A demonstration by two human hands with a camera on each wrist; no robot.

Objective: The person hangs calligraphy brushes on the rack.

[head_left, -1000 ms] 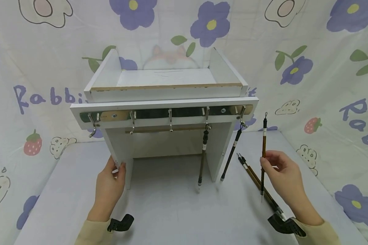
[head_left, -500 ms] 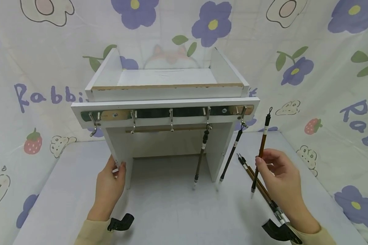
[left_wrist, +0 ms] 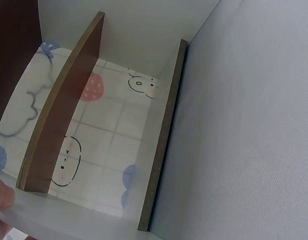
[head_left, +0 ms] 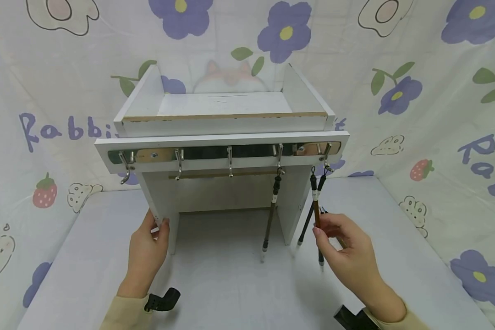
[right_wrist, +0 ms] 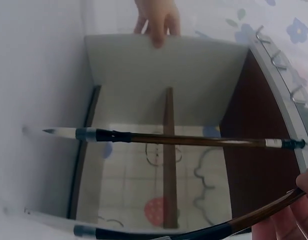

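My left hand (head_left: pixel 146 256) grips the lower left side panel (head_left: pixel 158 201) of a white wooden shelf (head_left: pixel 222 136), thumb and fingers on either side of its edge. My right hand (head_left: pixel 350 261) pinches a brown-handled calligraphy brush (head_left: pixel 316 208) by the shaft, bristle end down. Its top loop is just left of and below the rightmost hook (head_left: pixel 327 151); whether they touch, I cannot tell. From that hook another brush (head_left: pixel 305 224) hangs at a slant, crossing behind the held one. A further brush (head_left: pixel 270 215) hangs from the hook to the left. Bristles show on the hanging brush (right_wrist: pixel 194 140) in the right wrist view.
A metal hook strip (head_left: pixel 251 151) runs along the shelf's front board, with three hooks on its left bearing nothing. Loose brushes on the white table (head_left: pixel 231 293) are mostly hidden behind my right hand. Inside the shelf is a wooden crossbar (left_wrist: pixel 59 100). A patterned cloth (head_left: pixel 449 183) surrounds the table.
My right hand has carried the brush leftward, from beside the shelf to under the rightmost hook, now covering most of the loose brushes. My left hand has stayed on the panel.
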